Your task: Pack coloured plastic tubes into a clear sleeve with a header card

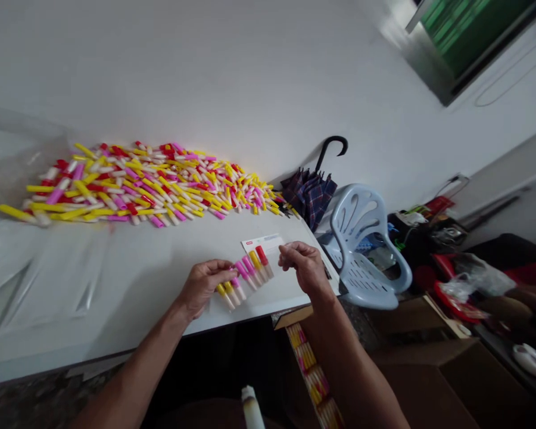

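Between thumb and fingers, my left hand [208, 283] holds a flat row of small capped tubes [245, 275] over the table's front edge. The tubes have pale bodies with yellow, pink and red caps and lie side by side, seemingly in a clear plastic sleeve. To the right of the row, my right hand [301, 262] is closed in a pinch; whatever its fingertips hold, if anything, cannot be made out. Behind the row a white printed card [263, 241] lies on the table. A large pile of loose capped tubes [161, 182] spreads along the wall.
Clear plastic bags [53, 280] lie on the left of the white table [161, 256]. A folded plaid umbrella [310, 190] leans at its far right corner. Beside it stands a light blue plastic chair [366, 250]. An open carton [306, 316] with packed tubes sits below my right arm.
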{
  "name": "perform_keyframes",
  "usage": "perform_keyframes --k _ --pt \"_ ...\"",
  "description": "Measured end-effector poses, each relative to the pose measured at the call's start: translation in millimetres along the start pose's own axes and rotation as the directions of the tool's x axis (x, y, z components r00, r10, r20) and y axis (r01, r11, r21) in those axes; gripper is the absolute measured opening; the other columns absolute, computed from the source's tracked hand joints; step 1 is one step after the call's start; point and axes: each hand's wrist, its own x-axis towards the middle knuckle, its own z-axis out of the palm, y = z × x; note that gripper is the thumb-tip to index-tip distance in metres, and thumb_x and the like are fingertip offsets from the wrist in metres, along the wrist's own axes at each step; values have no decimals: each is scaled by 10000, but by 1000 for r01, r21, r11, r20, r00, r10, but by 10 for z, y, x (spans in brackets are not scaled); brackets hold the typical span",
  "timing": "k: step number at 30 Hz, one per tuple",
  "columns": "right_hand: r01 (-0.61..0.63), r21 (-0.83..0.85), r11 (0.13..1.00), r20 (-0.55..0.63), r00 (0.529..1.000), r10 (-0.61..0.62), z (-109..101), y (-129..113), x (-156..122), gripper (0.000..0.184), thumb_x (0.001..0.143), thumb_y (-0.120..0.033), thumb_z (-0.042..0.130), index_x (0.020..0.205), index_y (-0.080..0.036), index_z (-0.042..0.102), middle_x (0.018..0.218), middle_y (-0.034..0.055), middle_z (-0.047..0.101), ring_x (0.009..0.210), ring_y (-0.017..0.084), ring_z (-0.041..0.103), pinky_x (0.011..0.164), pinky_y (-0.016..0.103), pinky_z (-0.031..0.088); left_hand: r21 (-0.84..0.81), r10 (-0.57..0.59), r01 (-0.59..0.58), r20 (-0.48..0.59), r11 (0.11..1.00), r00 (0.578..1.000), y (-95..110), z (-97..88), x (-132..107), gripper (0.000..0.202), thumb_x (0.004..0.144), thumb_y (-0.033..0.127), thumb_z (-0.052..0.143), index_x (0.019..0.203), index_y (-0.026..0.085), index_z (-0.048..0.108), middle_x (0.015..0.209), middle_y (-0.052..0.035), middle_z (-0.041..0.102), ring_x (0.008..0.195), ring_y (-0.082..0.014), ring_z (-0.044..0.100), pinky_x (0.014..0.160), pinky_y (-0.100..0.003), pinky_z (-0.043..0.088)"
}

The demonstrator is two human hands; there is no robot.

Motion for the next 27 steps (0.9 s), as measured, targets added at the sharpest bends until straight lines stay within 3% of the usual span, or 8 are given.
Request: perform_keyframes --k 7,11,13,17,22,24,27 --pt "-3 111 994 -46 999 8 9 40 78 291 795 -389 819 657 -179 671 577 13 647 491 111 506 515 257 392 85 0 -13 154 996 988 -73 -8 65 364 752 473 833 952 173 781 847 -46 728 747 -156 623 695 -252 487" --pt "-51 339 939 -86 993 85 88 187 28 284 792 -470 803 849 -205 720 677 -2 645 587 123 546 557 245 424 -38 79 -76 93 996 992 -227 78 101 325 708 439 866 886 180 782 774 -29 718 702 -144 607 661 -231 479" --pt "-95 367 925 -64 990 127 133 259 -16 334 783 -494 806 951 -211 753 783 18 675 685 141 590 620 252 460 -98 71 -64 71 993 995 -292 124 101 306 688 428 876 837 180 776 734 -20 710 657 -136 599 622 -225 467" --pt "-149 137 979 -63 985 159 161 293 -60 279 775 -444 823 869 -184 787 785 31 683 677 139 571 600 246 415 -112 -2 15 113 994 994 -322 146 62 305 691 404 880 855 174 768 758 -33 730 659 -143 632 627 -232 486" --pt "-104 -59 993 -2 995 104 160 177 -50 271 821 -451 779 807 -181 795 757 23 688 648 130 548 618 261 411 -129 -66 112 317 985 946 -97 135 22 500 723 369 881 1173 221 719 1050 -89 763 862 -208 720 766 -293 556" --pt "-73 -99 992 20 997 75 198 131 -50 259 817 -439 784 799 -182 803 748 23 692 648 132 546 625 265 417 -96 -39 80 368 992 929 18 188 59 467 775 425 838 1172 207 722 993 -89 763 832 -213 718 734 -292 553" --pt "-52 -107 993 43 997 56 274 74 -55 233 797 -422 800 782 -190 809 729 15 684 645 133 539 625 266 415 -32 99 -94 289 995 952 112 312 174 372 818 485 784 1029 179 766 877 -65 752 736 -178 680 664 -254 521"
